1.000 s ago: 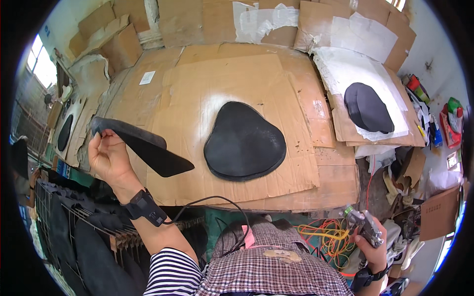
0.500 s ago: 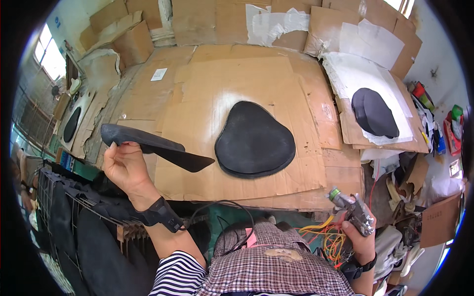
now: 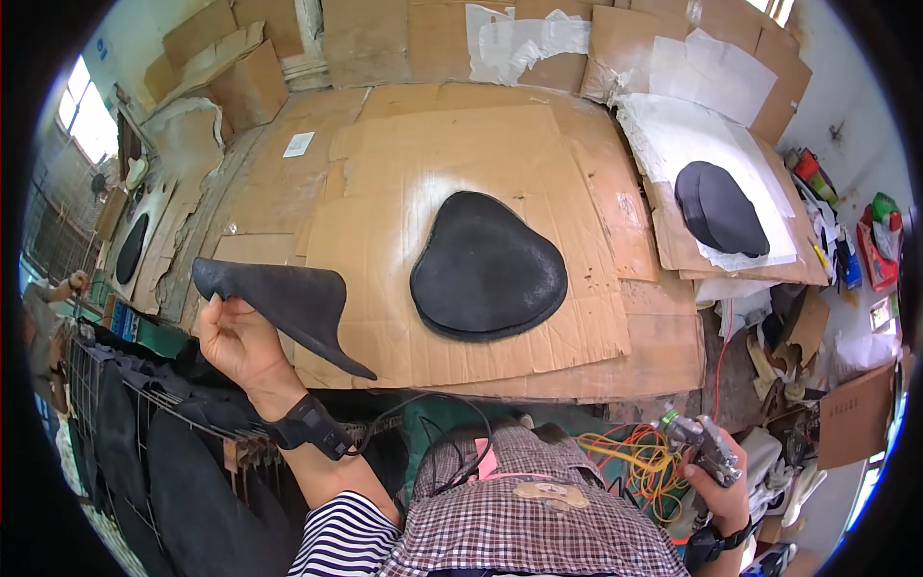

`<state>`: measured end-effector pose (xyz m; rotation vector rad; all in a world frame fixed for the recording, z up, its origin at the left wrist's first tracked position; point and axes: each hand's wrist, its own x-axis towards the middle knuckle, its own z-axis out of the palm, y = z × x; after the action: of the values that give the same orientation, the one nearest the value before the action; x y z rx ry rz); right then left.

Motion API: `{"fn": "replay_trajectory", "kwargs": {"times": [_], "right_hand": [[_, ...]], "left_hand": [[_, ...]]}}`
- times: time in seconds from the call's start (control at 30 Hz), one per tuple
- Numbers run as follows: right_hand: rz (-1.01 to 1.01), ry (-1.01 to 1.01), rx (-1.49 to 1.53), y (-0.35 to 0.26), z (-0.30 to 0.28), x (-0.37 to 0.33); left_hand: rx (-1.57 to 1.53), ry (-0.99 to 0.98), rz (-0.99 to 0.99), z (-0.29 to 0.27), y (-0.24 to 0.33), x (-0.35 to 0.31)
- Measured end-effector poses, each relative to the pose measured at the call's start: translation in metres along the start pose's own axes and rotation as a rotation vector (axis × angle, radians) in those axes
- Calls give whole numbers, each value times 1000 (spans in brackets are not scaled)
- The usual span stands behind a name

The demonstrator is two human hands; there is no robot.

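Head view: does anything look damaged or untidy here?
Yes. White paper on the back cardboard has ragged, torn edges, and yellow line lies tangled left of the right hand. The central black pad looks intact.

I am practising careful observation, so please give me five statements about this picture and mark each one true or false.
1. The left hand holds a black sheet. True.
2. The right hand is empty. False: it grips a grey tool.
3. A black pad lies on the cardboard. True.
4. The flat white paper at right is bare. False: black pieces lie on it.
5. The left sleeve is striped. True.
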<state>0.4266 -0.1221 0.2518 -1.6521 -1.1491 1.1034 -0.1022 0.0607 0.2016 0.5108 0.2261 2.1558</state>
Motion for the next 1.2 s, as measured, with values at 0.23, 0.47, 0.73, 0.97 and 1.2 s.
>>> {"fn": "replay_trajectory", "kwargs": {"times": [0.23, 0.47, 0.73, 0.97, 1.2], "right_hand": [[5, -272, 194, -4, 28, 17], [-65, -99, 202, -13, 47, 49], [-96, 38, 198, -12, 31, 55], [-46, 39, 56, 0, -6, 30], [-101, -6, 265, -21, 12, 33]], "left_hand": [[16, 83, -14, 3, 1, -10], [19, 116, -31, 15, 0, -25], [21, 138, -26, 16, -4, -27], [53, 165, -37, 10, -8, -27], [86, 134, -76, 17, -20, -23]]}}
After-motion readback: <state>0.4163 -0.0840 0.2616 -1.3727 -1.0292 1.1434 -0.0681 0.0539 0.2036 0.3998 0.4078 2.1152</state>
